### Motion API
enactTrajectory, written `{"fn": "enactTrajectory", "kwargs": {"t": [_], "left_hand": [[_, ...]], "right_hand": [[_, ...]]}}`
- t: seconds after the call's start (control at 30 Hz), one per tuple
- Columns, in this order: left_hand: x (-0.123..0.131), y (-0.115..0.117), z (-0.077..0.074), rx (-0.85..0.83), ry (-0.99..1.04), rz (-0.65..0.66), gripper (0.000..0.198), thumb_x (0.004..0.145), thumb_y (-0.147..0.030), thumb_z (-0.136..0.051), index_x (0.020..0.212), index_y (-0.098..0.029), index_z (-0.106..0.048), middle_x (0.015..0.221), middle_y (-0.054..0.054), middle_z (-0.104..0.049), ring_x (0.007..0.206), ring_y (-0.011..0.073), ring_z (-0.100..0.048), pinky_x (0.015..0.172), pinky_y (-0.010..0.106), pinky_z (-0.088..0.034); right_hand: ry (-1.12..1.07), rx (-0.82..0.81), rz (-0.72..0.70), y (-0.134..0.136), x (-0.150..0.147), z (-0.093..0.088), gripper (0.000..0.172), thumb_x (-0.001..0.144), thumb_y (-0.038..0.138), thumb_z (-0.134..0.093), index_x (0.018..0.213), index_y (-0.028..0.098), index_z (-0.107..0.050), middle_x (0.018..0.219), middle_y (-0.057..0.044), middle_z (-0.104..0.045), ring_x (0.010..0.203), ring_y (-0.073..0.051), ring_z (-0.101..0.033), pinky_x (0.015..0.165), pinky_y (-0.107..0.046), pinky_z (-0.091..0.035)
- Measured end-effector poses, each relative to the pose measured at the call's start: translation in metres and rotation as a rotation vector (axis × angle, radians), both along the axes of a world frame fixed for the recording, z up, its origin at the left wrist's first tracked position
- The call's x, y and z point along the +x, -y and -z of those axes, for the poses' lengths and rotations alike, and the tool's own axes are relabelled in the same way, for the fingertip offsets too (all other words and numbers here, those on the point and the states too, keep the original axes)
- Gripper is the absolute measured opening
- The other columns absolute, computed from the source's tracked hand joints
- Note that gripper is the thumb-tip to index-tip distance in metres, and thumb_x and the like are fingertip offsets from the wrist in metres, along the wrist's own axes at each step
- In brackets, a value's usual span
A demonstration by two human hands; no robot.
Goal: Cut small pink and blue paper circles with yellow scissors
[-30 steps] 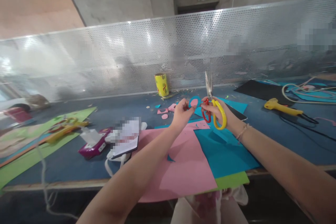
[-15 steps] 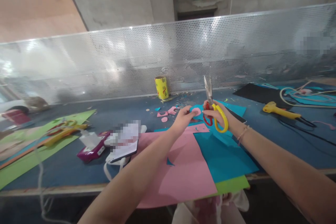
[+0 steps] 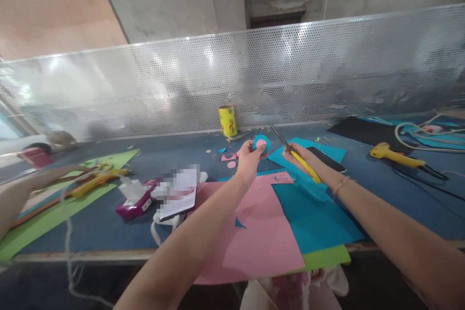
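My left hand (image 3: 251,156) pinches a small blue paper disc (image 3: 267,139) with a pink round piece (image 3: 260,144) on its face, held up over the table. To its right, my right hand (image 3: 296,154) is closed on a pair of scissors (image 3: 304,164) with yellow handles. The blades point up and to the left, seen nearly edge-on, apart from the disc. Below both hands lie a pink sheet (image 3: 250,237) with a small blue scrap (image 3: 239,223) on it and a blue sheet (image 3: 319,220). Pink offcuts (image 3: 228,157) lie beyond my left hand.
A yellow roll (image 3: 227,121) stands by the perforated metal screen (image 3: 174,87). At left are a phone (image 3: 180,193), a purple power strip (image 3: 134,203) and another person's arm (image 3: 32,186) over green sheets. A yellow glue gun (image 3: 395,155) and cables lie at right.
The blue disc has come up and left in my left hand, away from my right. The scissors have turned from upright to a leftward slant. Another person's arm has appeared at far left.
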State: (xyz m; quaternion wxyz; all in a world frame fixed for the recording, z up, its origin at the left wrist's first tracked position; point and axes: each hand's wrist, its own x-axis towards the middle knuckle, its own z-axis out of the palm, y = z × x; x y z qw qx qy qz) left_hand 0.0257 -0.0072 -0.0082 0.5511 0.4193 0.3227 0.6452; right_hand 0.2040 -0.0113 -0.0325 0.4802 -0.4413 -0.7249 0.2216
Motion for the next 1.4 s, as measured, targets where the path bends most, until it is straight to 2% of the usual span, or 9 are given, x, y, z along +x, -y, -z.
{"fn": "enactTrajectory", "kwargs": {"t": [0.13,0.27,0.37,0.5,0.7,0.83,0.97,1.2,1.4], "left_hand": [[-0.001,0.0,-0.002,0.002,-0.006,-0.008,0.028,0.064,-0.02,-0.078,0.08,-0.016,-0.056,0.075,-0.003,-0.056,0.071,0.0093,-0.056,0.073,0.028,-0.055],[-0.002,-0.006,0.003,0.083,-0.1,-0.071,0.022,0.067,-0.023,-0.075,0.08,-0.017,-0.058,0.07,-0.004,-0.055,0.065,0.0084,-0.053,0.067,0.024,-0.052],[-0.004,-0.011,0.006,0.127,-0.165,-0.116,0.018,0.069,-0.025,-0.073,0.079,-0.018,-0.06,0.067,-0.005,-0.053,0.062,0.0079,-0.05,0.064,0.022,-0.05],[-0.004,-0.01,0.005,0.15,-0.155,-0.148,0.016,0.07,-0.025,-0.072,0.076,-0.018,-0.06,0.068,-0.005,-0.052,0.065,0.0081,-0.05,0.066,0.022,-0.05],[-0.003,-0.004,0.0,0.085,-0.143,-0.165,0.021,0.072,-0.028,-0.073,0.071,-0.018,-0.054,0.064,-0.006,-0.047,0.06,0.0061,-0.046,0.064,0.021,-0.048],[-0.001,-0.003,0.0,0.061,-0.113,-0.109,0.031,0.069,-0.034,-0.077,0.069,-0.019,-0.049,0.062,-0.007,-0.047,0.058,0.0066,-0.05,0.064,0.023,-0.05],[0.001,-0.003,0.001,0.076,-0.085,-0.071,0.032,0.068,-0.034,-0.078,0.073,-0.019,-0.05,0.066,-0.006,-0.051,0.058,0.0073,-0.055,0.065,0.025,-0.052],[0.001,0.001,-0.001,0.103,-0.028,-0.038,0.022,0.068,-0.021,-0.073,0.075,-0.018,-0.052,0.069,-0.005,-0.055,0.064,0.0088,-0.059,0.071,0.027,-0.053],[0.001,0.003,-0.003,0.085,-0.013,-0.003,0.025,0.063,-0.023,-0.077,0.075,-0.017,-0.055,0.068,-0.004,-0.058,0.064,0.0103,-0.06,0.072,0.029,-0.054]], "right_hand": [[0.112,0.001,-0.021,0.0,0.002,0.006,0.029,0.081,0.051,-0.059,0.084,0.022,-0.057,0.067,0.001,-0.059,0.062,-0.016,-0.053,0.057,-0.028,-0.039],[0.229,-0.009,-0.02,0.005,0.001,0.001,0.031,0.079,0.053,-0.058,0.079,0.022,-0.056,0.061,0.002,-0.054,0.055,-0.014,-0.048,0.054,-0.027,-0.035],[0.245,-0.004,-0.019,0.011,-0.002,-0.006,0.035,0.077,0.057,-0.057,0.075,0.022,-0.055,0.057,0.002,-0.051,0.052,-0.014,-0.046,0.052,-0.027,-0.033],[0.271,-0.018,-0.028,0.016,-0.005,-0.013,0.035,0.076,0.058,-0.056,0.073,0.022,-0.055,0.055,0.002,-0.051,0.051,-0.014,-0.047,0.051,-0.027,-0.034],[0.272,-0.037,-0.032,0.014,-0.006,-0.009,0.036,0.078,0.057,-0.056,0.075,0.022,-0.054,0.062,-0.001,-0.055,0.058,-0.017,-0.052,0.056,-0.029,-0.038],[0.238,-0.049,-0.075,0.015,-0.006,-0.005,0.033,0.085,0.054,-0.054,0.077,0.021,-0.053,0.066,-0.001,-0.056,0.061,-0.016,-0.05,0.057,-0.029,-0.039],[0.239,-0.064,-0.067,0.018,-0.007,-0.005,0.035,0.086,0.054,-0.052,0.077,0.021,-0.054,0.065,0.0,-0.055,0.06,-0.015,-0.048,0.055,-0.028,-0.038],[0.186,-0.038,-0.065,0.017,-0.009,-0.007,0.039,0.079,0.061,-0.057,0.073,0.023,-0.054,0.06,0.0,-0.054,0.055,-0.015,-0.048,0.05,-0.027,-0.037],[0.2,-0.039,-0.063,0.019,-0.01,-0.01,0.038,0.077,0.06,-0.058,0.071,0.023,-0.053,0.061,-0.001,-0.055,0.055,-0.015,-0.048,0.05,-0.027,-0.039]]}}
